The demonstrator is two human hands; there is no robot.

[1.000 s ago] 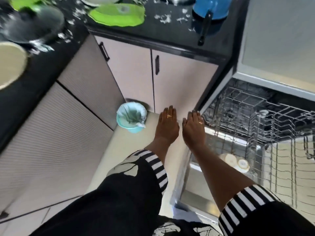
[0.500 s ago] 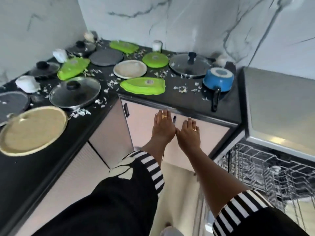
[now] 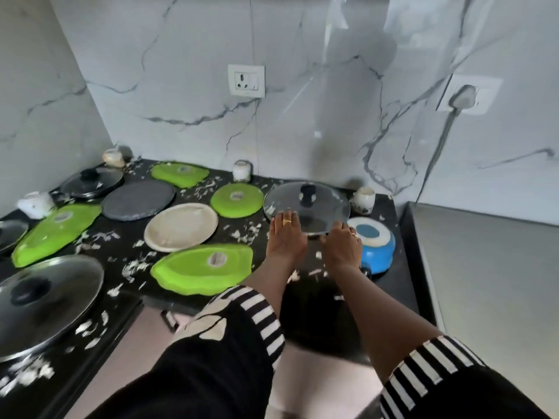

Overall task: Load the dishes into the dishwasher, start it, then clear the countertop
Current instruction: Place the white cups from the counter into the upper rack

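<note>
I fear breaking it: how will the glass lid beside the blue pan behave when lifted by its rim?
The glass lid looks rigid and probably breakable if knocked against the blue pan beside it. Its smooth rim may slip; the black knob likely gives a surer hold.

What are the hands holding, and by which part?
The glass lid, by its near rim: left hand lies on it, right hand at its edge; grip uncertain.
</note>
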